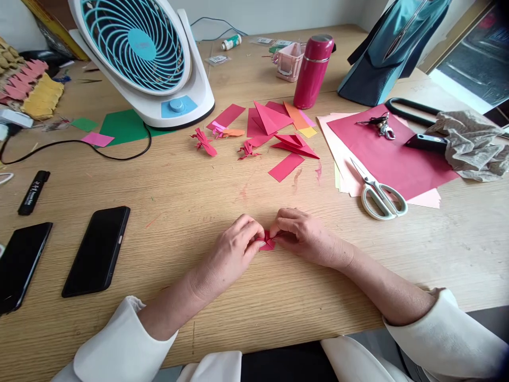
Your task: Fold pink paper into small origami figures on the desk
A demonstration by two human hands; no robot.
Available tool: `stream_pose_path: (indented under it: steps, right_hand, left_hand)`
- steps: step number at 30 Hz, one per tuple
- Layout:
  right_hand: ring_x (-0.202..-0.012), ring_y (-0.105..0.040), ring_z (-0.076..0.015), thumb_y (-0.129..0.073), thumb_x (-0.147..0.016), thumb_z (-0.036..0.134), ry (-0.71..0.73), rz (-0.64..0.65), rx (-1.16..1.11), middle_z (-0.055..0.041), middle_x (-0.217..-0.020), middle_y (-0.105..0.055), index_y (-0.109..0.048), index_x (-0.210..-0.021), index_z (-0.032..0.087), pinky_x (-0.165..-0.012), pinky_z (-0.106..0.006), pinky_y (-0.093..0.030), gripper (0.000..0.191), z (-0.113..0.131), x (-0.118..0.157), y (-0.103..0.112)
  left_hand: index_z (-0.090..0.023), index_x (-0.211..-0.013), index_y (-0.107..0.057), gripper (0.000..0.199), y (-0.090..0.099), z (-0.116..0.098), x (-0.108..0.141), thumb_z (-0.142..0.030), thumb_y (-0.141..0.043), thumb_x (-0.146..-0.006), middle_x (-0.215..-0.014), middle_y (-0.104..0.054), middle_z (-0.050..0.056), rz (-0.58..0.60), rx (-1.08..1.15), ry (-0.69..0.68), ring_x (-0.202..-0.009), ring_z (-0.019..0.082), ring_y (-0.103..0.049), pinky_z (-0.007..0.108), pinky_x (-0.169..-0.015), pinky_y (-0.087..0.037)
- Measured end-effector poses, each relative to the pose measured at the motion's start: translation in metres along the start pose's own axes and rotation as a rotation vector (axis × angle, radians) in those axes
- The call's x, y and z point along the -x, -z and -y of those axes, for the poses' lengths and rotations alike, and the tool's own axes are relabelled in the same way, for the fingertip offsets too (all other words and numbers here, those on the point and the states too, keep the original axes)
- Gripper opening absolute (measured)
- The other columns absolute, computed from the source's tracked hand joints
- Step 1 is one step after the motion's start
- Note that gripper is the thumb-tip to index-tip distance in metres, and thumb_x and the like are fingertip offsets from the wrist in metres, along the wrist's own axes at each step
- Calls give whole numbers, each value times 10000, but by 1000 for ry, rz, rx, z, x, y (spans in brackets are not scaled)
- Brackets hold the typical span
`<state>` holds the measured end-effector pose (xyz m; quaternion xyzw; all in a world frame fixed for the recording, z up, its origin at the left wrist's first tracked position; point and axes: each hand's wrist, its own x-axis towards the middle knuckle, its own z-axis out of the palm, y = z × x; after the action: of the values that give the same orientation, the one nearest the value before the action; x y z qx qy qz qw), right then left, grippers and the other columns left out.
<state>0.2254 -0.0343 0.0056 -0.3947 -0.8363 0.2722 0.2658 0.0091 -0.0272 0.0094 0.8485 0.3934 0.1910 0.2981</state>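
Observation:
Between my hands is a small piece of folded red paper (268, 245), low over the wooden table (222, 297). My left hand (242, 240) pinches its left side between thumb and fingers. From the right, my right hand (297, 233) pinches its other side, and the fingertips partly hide the folds. Beyond my hands lie small folded red paper figures (204, 142), another red folded figure (248, 150), loose red paper pieces (286, 166) and a larger folded red triangle (272, 118).
A fan (139, 48) stands at the back left, near green paper (119, 126). Two phones (96, 251) and a black marker (34, 193) lie left. Scissors (382, 197) rest by red sheets (382, 148) at right. A pink bottle (313, 74) and blue bag (385, 53) stand behind.

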Motion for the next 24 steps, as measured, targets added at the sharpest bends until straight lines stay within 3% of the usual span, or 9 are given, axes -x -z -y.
stream_pose_path:
  steps: [9, 13, 18, 24]
  right_hand:
    - [-778, -536, -161, -551, -977, 159, 49, 27, 143, -42, -853, -592, -623, -878, 173, -748, -288, -384, 124, 0, 2, -3]
    - [-770, -511, -169, -516, -993, 171, 81, 39, 212, -46, -849, -585, -590, -857, 176, -742, -298, -383, 154, 0, 4, -3]
    - [-792, -531, -181, -507, -998, 174, 96, 49, 236, -62, -874, -597, -617, -899, 172, -754, -315, -403, 147, -1, 11, 0]
    - [-834, -547, -191, -489, -1009, 184, 111, 7, 282, -84, -950, -630, -658, -1022, 166, -780, -340, -436, 170, 0, 27, 2]
  left_hand:
    - [-178, -923, -576, 85, -1, -1, 3, -95, -568, -937, -947, -584, 35, -13, -203, -137, -907, 184, -574, 323, -815, -504]
    - [-165, -1060, -615, 182, -5, 2, 7, -85, -469, -988, -976, -624, 49, 22, -246, -271, -915, 175, -588, 323, -840, -529]
    - [-173, -1138, -637, 214, -5, 4, 11, -121, -481, -1001, -1026, -668, 49, -41, -254, -336, -935, 168, -602, 309, -846, -538]
    - [-106, -1240, -593, 301, -3, 2, 17, -70, -435, -987, -1088, -673, 83, 0, -382, -398, -921, 191, -587, 332, -845, -533]
